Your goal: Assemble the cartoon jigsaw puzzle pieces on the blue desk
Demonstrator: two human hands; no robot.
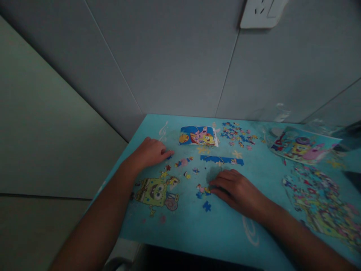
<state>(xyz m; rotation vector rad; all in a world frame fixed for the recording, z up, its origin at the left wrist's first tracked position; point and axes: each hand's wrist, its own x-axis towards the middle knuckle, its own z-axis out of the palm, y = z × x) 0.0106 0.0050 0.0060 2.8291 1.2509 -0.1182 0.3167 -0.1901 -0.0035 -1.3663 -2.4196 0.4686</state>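
My left hand (pixel 153 152) rests on the left of the tabletop, fingers curled and tips down at a blue puzzle piece (pixel 169 157). My right hand (pixel 235 189) is closed, its fingertips at the edge of a small cluster of joined puzzle pieces (pixel 202 191). Just below that cluster lies a loose blue piece (pixel 207 206). Between the hands are a short joined row of pieces (pixel 184 162) and several single pieces, one of them blue and white (pixel 196 171). Beyond the right hand, a blue assembled strip (pixel 221 160) lies flat.
A picture card (pixel 197 135) lies near the back, beside a spread of loose pieces (pixel 237 133). To the right are a second picture sheet (pixel 304 146) and a large heap of pieces (pixel 321 203). The turquoise table (pixel 180 229) has printed cartoon figures and meets a grey wall.
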